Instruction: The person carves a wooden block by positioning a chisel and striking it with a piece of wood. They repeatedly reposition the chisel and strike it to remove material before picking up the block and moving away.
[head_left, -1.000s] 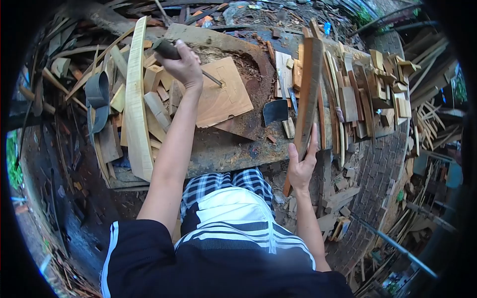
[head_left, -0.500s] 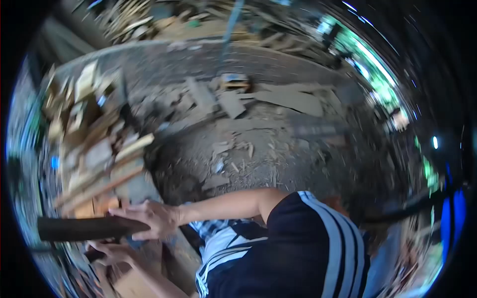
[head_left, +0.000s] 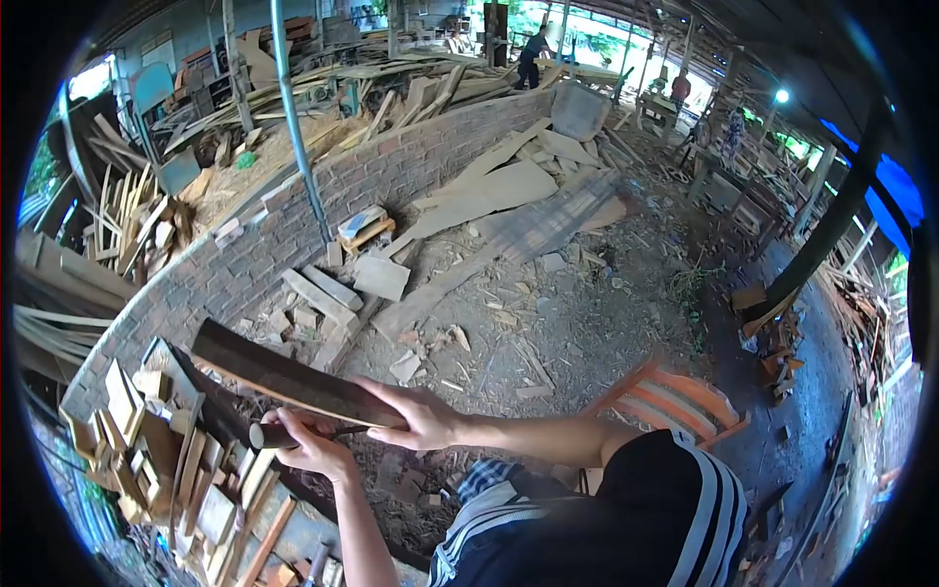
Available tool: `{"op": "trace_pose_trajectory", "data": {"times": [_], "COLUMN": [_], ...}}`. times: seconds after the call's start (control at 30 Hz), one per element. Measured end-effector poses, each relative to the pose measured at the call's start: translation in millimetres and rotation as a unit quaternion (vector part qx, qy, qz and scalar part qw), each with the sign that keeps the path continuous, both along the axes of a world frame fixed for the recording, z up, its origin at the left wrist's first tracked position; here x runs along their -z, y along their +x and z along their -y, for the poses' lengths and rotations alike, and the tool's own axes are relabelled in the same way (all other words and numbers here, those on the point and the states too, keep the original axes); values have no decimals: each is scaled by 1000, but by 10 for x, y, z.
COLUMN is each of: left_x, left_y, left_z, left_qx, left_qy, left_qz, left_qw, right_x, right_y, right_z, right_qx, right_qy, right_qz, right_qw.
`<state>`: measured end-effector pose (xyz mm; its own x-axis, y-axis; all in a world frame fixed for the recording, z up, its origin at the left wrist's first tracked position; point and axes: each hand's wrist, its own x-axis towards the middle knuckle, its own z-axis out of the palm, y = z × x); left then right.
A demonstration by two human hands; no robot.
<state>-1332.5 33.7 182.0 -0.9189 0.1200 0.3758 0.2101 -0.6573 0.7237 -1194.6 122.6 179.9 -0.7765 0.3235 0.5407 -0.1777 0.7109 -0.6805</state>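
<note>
My right hand (head_left: pixel 425 419) grips a long dark wooden plank (head_left: pixel 279 374) near its lower end; the plank slants up to the left over the bench. Just below it, my left hand (head_left: pixel 313 452) is closed around the round wooden handle of a chisel (head_left: pixel 262 435), whose blade is hidden behind the hand and plank. Both hands are close together, almost touching. Several pale wood offcuts (head_left: pixel 161 445) lie piled on the bench at the lower left, under and beside the plank.
A low curved brick wall (head_left: pixel 293 215) runs from left to upper middle, with a metal pole (head_left: pixel 293 117) on it. Boards and scraps (head_left: pixel 489 191) litter the dirt floor. An orange chair (head_left: pixel 675 391) stands by my right arm. People (head_left: pixel 533 49) stand far off.
My head has swung away from the workbench toward the yard. My right hand has brought the plank across next to my left hand, which still holds the chisel.
</note>
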Motion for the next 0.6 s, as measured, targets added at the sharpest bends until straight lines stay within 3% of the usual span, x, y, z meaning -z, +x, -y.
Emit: {"op": "trace_pose_trajectory", "data": {"times": [0.13,0.23,0.6], "left_x": [-35,-40,-47], "left_y": [97,114,37], "left_z": [-341,-519,-753], "left_qx": [29,38,56], "left_qy": [-7,-6,-21], "left_qz": [14,13,-32], "left_qw": [999,999,998], "right_x": [40,64,72], "right_y": [169,191,30], "right_z": [-276,-371,-596], "right_qx": [48,57,46], "right_qy": [-35,-18,-3], "right_qz": [36,-8,-16], "right_qw": [998,998,999]}}
